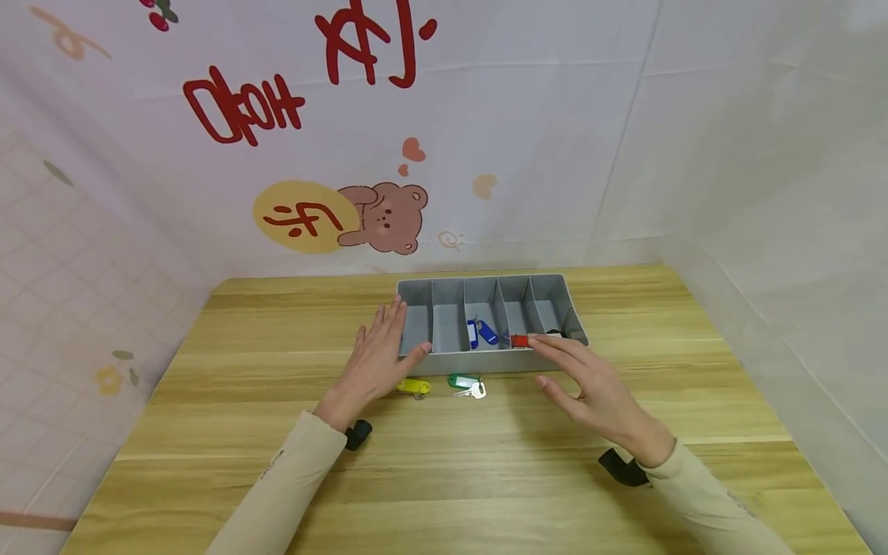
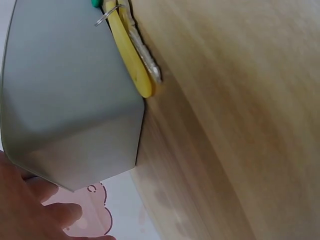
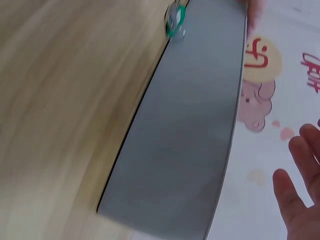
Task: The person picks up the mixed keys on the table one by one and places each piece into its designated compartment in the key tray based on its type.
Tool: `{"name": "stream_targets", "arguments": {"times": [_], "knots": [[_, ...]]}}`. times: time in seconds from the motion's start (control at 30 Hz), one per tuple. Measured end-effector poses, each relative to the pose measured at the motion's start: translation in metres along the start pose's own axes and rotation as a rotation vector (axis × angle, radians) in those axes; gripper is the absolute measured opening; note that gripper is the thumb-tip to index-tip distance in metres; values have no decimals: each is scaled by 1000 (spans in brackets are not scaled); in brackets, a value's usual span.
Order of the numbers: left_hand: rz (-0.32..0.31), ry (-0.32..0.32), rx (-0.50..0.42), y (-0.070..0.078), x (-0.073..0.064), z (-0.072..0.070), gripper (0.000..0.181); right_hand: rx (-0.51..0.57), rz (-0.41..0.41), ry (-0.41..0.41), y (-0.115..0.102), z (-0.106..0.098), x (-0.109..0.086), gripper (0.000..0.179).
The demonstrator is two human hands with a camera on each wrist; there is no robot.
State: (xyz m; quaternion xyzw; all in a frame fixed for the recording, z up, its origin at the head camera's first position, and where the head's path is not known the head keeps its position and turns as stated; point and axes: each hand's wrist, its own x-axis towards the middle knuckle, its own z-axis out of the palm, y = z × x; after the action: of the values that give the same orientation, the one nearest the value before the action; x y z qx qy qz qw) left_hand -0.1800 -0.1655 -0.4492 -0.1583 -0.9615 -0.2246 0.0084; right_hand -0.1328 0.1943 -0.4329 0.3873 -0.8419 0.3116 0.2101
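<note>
A long grey tray with five compartments (image 1: 486,362) stands upright near the far edge of the desk (image 1: 430,486), its long side facing the person. Counting from the left, the third compartment holds two blue key tags (image 1: 489,333), one upright near the divider and one tilted. A red tag (image 1: 520,341) lies at the front of the fourth. Something black and white (image 1: 555,334) shows in the fifth, partly hidden by fingers.

Just in front of the tray, on the wood-grain surface, lie a yellow plastic tag with a key (image 1: 413,385) and, to its right, a green tag (image 1: 463,381) with a silver key (image 1: 473,391).

Of the hands, the left hand (image 1: 378,351) lies along the tray's left end, fingers straight and thumb spread towards the front rim; whether it presses on the tray is hard to tell. The right hand (image 1: 590,381) hovers by the front right part, fingers extended, thumb apart, holding nothing.

Both arms wear beige sleeves (image 1: 284,478). Behind the desk hangs a white backdrop (image 1: 541,154) printed with a brown bear (image 1: 398,220) and red characters (image 1: 368,46).
</note>
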Motion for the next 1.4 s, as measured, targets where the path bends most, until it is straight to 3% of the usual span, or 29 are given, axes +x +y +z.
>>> {"name": "stream_targets", "arguments": {"times": [0.2,0.4,0.77,1.1,1.4], "knots": [[8,8,-1,0,0,-1,95,95,32,-75,-10,11,4,51],[-27,0,0,0,-1,0,98,119,40,-159,-11,25,8,41],[-42,-27,-22,-2,-2,2,99,208,154,-346,-6,47,12,41],[-32,-22,-31,-1,-1,2,98,196,176,-407,2,60,16,43],[-28,-17,-26,-3,-1,4,97,214,274,-473,6,68,19,48]]}}
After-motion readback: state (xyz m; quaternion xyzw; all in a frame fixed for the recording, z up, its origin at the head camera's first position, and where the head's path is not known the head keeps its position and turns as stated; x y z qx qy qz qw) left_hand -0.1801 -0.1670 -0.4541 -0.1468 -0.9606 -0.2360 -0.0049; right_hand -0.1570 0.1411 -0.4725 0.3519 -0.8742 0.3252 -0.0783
